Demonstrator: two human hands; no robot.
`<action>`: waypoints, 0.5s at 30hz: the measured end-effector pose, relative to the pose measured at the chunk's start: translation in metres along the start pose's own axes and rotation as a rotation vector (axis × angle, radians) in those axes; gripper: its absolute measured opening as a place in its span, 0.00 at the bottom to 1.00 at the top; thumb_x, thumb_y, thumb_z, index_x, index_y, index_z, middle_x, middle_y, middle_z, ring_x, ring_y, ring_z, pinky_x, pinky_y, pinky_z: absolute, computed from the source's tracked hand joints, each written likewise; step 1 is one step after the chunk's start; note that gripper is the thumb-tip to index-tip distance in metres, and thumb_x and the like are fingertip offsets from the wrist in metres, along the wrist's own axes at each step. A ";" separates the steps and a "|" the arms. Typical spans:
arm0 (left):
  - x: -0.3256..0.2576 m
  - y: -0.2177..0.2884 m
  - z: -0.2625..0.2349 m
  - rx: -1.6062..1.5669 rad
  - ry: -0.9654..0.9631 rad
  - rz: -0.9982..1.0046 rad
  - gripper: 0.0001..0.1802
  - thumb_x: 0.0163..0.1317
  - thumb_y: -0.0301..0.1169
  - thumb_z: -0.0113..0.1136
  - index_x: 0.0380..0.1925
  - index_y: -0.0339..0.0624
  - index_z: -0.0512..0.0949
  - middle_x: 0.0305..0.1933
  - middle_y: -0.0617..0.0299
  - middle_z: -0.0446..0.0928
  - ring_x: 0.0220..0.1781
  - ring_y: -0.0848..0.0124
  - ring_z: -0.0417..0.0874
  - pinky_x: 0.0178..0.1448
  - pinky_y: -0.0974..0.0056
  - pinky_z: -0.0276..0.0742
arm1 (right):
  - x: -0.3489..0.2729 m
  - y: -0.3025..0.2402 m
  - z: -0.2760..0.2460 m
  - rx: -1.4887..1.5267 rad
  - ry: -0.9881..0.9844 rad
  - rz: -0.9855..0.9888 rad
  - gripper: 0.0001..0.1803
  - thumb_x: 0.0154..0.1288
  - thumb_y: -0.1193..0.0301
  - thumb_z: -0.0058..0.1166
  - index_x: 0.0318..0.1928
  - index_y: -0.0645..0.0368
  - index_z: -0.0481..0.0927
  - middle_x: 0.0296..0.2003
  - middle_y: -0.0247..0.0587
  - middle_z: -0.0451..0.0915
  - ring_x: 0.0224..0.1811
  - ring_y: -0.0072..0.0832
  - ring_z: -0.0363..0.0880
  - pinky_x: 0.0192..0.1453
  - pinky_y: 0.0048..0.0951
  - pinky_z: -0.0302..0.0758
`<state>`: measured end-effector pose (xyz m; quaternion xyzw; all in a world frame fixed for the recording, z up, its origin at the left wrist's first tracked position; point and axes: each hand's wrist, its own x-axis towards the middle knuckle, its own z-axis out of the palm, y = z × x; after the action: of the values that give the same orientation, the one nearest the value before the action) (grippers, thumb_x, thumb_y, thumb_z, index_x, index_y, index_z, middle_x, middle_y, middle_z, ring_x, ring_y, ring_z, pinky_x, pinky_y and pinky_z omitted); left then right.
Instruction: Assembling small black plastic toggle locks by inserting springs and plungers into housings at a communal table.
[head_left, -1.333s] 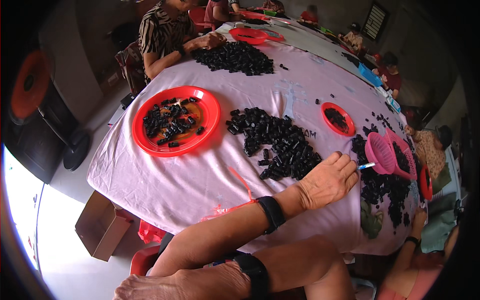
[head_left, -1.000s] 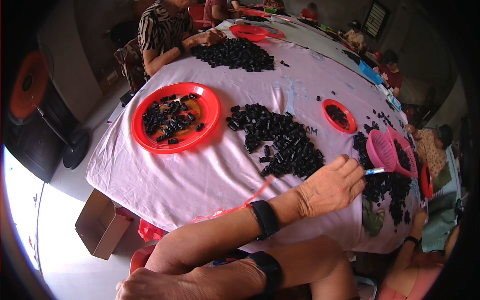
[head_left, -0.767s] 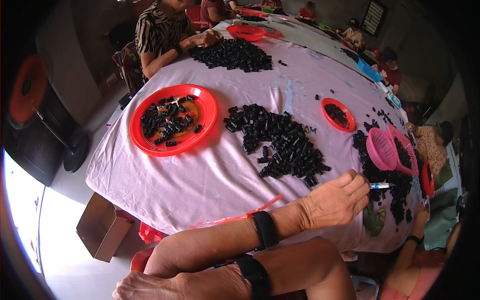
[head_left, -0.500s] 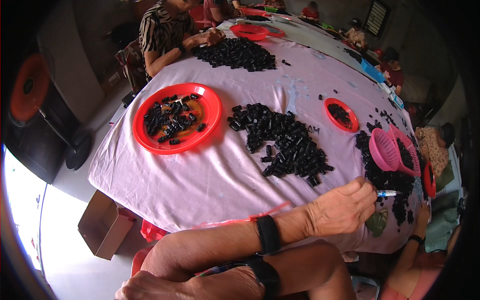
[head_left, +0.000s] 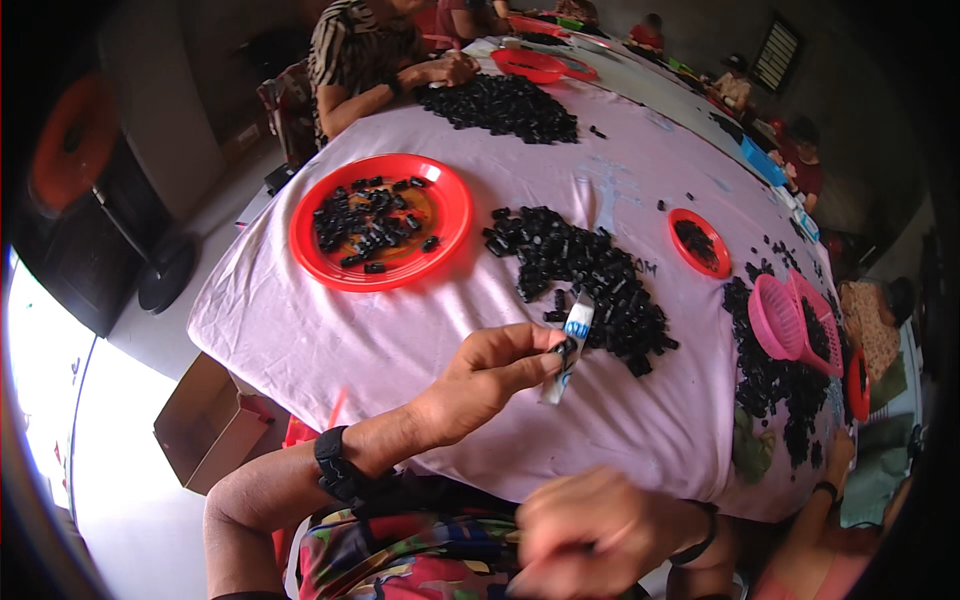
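Observation:
My left hand (head_left: 485, 380) is closed over the near side of the table, with a narrow white strip with blue markings (head_left: 578, 322) pinched between thumb and fingers. A small dark piece (head_left: 565, 348) shows at the fingertips, too small to make out fully. Just beyond the strip spreads a pile of short black cylindrical parts (head_left: 600, 290). My right hand (head_left: 590, 530) is lower down, near my lap, smeared by motion; its fingers cannot be read. To the left of the pile, a red round tray (head_left: 455, 235) holds more of the black parts.
Another black heap (head_left: 500, 108) lies before a person at the far left. A small red plate (head_left: 715, 262), pink baskets (head_left: 765, 320) and scattered black pieces (head_left: 800, 400) are on the right, near another person's arm (head_left: 835, 465). A cardboard box (head_left: 205, 425) stands below the table's left edge.
My left hand has swung back from the table's right side to the middle, still holding the strip. My right hand has moved right from the lower left. The view has shifted slightly.

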<state>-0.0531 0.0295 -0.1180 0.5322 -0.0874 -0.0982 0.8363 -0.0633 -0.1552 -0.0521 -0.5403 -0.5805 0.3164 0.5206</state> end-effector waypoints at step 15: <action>-0.023 0.008 0.006 -0.121 0.052 0.025 0.14 0.66 0.28 0.56 0.50 0.35 0.74 0.46 0.65 0.77 0.49 0.77 0.74 0.58 0.69 0.68 | 0.018 0.042 -0.049 0.183 0.704 0.377 0.22 0.67 0.69 0.56 0.56 0.66 0.68 0.37 0.36 0.79 0.37 0.14 0.74 0.40 0.17 0.70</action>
<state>-0.0762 0.0334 -0.1091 0.4821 -0.0663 -0.0787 0.8700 -0.0020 -0.1389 -0.0740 -0.6640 -0.2269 0.2523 0.6663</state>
